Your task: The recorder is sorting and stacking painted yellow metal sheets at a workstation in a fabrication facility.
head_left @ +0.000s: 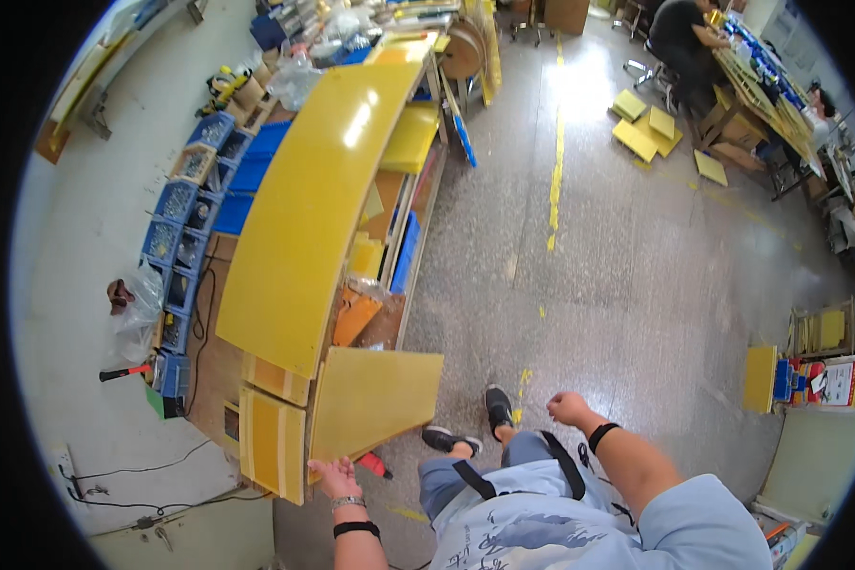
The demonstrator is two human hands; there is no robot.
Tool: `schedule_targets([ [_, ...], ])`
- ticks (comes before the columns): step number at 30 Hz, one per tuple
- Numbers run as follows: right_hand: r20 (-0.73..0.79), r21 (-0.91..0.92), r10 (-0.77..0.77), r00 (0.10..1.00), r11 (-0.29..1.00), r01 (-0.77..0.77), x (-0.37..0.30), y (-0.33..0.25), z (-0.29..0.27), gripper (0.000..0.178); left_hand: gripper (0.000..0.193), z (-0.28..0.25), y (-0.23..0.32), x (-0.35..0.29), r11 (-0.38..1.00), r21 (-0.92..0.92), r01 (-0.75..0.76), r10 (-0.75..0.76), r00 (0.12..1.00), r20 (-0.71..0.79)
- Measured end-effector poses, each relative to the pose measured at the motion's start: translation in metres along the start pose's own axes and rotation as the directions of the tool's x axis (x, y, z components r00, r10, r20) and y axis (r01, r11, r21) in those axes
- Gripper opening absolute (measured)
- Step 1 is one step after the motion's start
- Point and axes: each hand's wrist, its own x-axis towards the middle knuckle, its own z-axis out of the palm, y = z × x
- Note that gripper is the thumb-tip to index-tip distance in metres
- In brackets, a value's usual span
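My left hand (335, 478) is beside the lower corner of a yellow tapered panel (375, 394), its fingers apart near the edge. Whether the fingertips touch that panel, I cannot tell. Left of it lies a smaller yellow panel (274, 442) with pale strips. A long, glossy yellow sheet (299, 218) stretches along the workbench beyond them. My right hand (568, 408) hangs over the floor, its fingers curled in with nothing visible in them. A red object (375, 465) shows just past my left hand, partly hidden.
Blue bins (174, 209) of small parts line the bench's wall side, with a black cord (199, 313) alongside. An orange sheet (355, 315) sits below the long sheet. Yellow boards (635, 140) lie on the floor ahead. A person (686, 43) sits at a far-right bench.
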Motion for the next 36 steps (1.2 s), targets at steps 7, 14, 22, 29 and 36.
schedule_targets([
  [7,0.051,-0.12,-0.044,0.998,0.991,0.05,-0.009,-0.043,-0.002,0.032,0.083,0.026,0.01,-0.024,0.998,-0.065,-0.013,0.002,0.986,-0.169],
  [14,0.109,-0.334,-0.09,0.99,0.935,0.122,-0.008,-0.111,-0.018,0.038,0.072,0.013,0.013,-0.025,0.988,-0.155,0.003,-0.019,0.995,-0.099],
  [22,0.094,-0.333,-0.28,0.955,0.896,0.295,-0.024,-0.207,-0.011,0.036,0.055,-0.002,0.001,-0.021,0.935,-0.35,0.056,-0.086,0.994,-0.07],
  [29,0.116,-0.339,-0.263,0.958,0.896,0.287,-0.049,-0.238,0.016,0.036,0.034,-0.009,-0.004,-0.025,0.997,-0.071,0.028,-0.019,0.993,0.118],
  [36,0.131,-0.319,-0.448,0.884,0.826,0.465,-0.075,-0.331,0.038,0.047,0.027,-0.027,0.017,-0.022,0.999,0.024,0.025,-0.03,0.96,0.277],
])
